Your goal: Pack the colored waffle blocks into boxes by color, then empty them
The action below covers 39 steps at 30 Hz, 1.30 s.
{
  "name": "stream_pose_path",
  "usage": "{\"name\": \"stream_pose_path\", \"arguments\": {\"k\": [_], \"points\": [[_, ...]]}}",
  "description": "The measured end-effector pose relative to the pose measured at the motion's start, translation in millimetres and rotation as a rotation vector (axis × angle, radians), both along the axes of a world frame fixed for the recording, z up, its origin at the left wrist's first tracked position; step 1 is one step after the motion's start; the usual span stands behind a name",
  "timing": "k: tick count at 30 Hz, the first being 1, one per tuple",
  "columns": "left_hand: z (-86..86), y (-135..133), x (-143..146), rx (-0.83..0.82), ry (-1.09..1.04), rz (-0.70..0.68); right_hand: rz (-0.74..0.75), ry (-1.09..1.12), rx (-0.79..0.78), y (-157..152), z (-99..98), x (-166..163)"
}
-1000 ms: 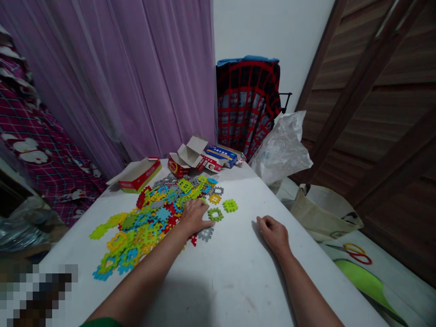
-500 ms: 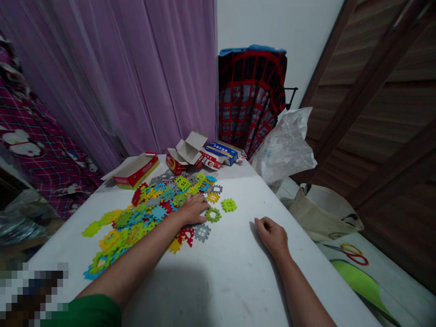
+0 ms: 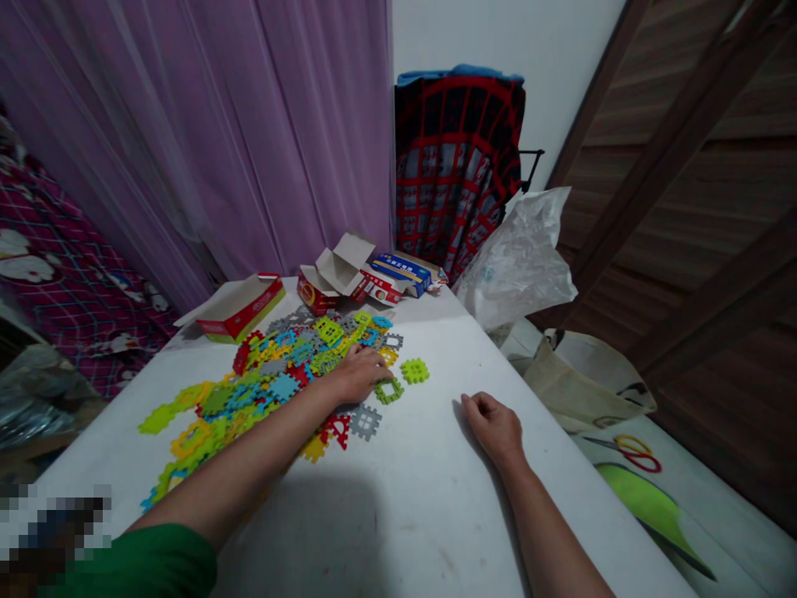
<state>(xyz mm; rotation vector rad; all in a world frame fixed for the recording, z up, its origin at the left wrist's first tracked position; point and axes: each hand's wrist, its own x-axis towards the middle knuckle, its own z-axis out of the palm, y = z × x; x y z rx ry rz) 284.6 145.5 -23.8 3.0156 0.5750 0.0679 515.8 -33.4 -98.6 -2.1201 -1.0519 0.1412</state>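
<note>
A heap of flat, notched plastic tiles (image 3: 267,378) in green, yellow, blue, red and grey is spread over the left half of a white table (image 3: 411,498). My left hand (image 3: 358,374) lies flat on the heap's right edge, fingers stretched toward a green ring-shaped tile (image 3: 389,390). A solid green tile (image 3: 415,370) sits just beyond it, and a grey tile (image 3: 365,422) and a red tile (image 3: 336,429) lie below my wrist. My right hand (image 3: 496,425) rests on the table to the right, fingers loosely curled, holding nothing.
Opened cardboard boxes (image 3: 349,278) and a red-and-white box lid (image 3: 240,306) stand at the table's far end. A clear plastic bag (image 3: 520,262) hangs off the far right corner. A beige tote bag (image 3: 585,378) and scissors (image 3: 635,453) lie on the floor at right.
My left hand has slid a little further along the heap's right edge toward the green ring tile. The right hand has stayed put. The camera has shifted slightly.
</note>
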Motion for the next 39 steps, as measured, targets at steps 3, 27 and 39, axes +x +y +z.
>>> {"name": "stream_pose_path", "arguments": {"k": [3, 27, 39], "points": [[-2.3, -20.2, -2.7, 0.002, -0.097, 0.074, -0.012, 0.006, -0.016, 0.1, 1.0, -0.4], [-30.9, -53.2, -11.2, 0.023, -0.254, 0.286, 0.007, -0.006, -0.030, -0.8, 3.1, -0.6], [-31.9, -50.8, 3.7, 0.019, -0.204, 0.324, 0.009, -0.011, -0.023, -1.2, 5.6, -1.4]]}}
